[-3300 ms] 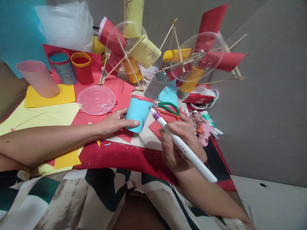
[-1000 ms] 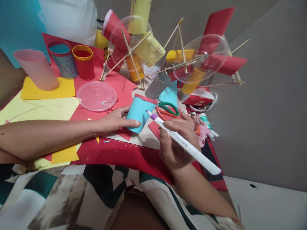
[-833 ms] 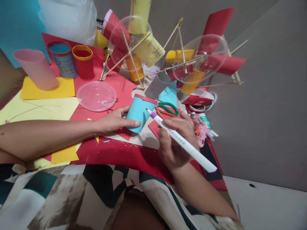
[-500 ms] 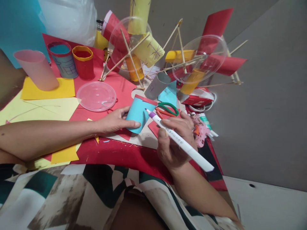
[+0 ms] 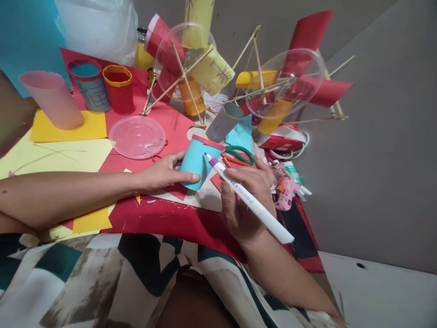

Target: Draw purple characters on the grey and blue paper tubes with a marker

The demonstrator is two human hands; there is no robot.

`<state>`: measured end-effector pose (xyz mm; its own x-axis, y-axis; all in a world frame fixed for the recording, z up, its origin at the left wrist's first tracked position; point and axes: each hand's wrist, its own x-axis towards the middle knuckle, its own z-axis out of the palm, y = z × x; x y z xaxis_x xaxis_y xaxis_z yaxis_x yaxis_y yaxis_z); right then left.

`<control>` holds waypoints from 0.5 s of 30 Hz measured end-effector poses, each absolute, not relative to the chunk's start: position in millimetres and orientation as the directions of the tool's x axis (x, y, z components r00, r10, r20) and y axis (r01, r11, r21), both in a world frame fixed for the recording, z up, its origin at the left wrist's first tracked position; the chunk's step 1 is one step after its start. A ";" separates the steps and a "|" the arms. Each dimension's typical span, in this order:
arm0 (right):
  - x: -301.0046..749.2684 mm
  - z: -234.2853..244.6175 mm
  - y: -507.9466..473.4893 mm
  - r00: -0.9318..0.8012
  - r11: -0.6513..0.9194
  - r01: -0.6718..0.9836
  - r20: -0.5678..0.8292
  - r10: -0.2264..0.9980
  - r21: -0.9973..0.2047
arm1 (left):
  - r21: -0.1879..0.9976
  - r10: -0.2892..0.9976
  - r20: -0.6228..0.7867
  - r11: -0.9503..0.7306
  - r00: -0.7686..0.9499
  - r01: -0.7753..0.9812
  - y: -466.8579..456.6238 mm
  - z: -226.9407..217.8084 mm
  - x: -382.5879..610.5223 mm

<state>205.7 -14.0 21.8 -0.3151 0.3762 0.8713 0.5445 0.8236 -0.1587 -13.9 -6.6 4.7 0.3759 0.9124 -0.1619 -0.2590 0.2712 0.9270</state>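
Observation:
My left hand (image 5: 165, 174) is closed round a blue paper cup (image 5: 195, 159) with a red band along its upper rim. The thumb lies across the cup's near side, and the fingers go behind it. A white marker (image 5: 254, 206) with a purple collar is gripped in my right hand (image 5: 247, 202), its purple tip pointing at the blue side. Whether the tip touches the paper I cannot tell. Just behind the marker lie green-and-orange handled scissors (image 5: 242, 155), partly covered by the right hand. A grey paper tube (image 5: 225, 122) stands behind the blue cup.
Stick frames with clear plastic discs (image 5: 285, 84) and paper cups rise at the back. To the left are a pink cup (image 5: 51, 100), a decorated blue cup (image 5: 89, 86), a red cup (image 5: 118, 89) and a clear lid (image 5: 137, 137). A pink glue gun (image 5: 287, 187) lies at the right.
My right hand and the marker have shifted slightly left, and the marker's tip sits a little higher against the blue cup. My left hand and the cup have stayed put.

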 end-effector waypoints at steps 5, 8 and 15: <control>205.1 21.5 -14.4 -0.320 0.833 0.529 0.872 0.371 -0.161 | 0.930 0.914 -0.165 0.269 0.371 -0.250 -6.2 4.0 -14.2; 204.2 21.6 -14.6 -0.317 0.827 0.539 0.872 0.372 -0.157 | 0.934 0.914 -0.163 0.264 0.373 -0.239 -6.2 3.5 -14.0; 202.1 21.4 -13.7 -0.324 0.815 0.565 0.874 0.363 -0.129 | 0.943 0.913 -0.139 0.240 0.383 -0.229 -6.2 3.6 -14.1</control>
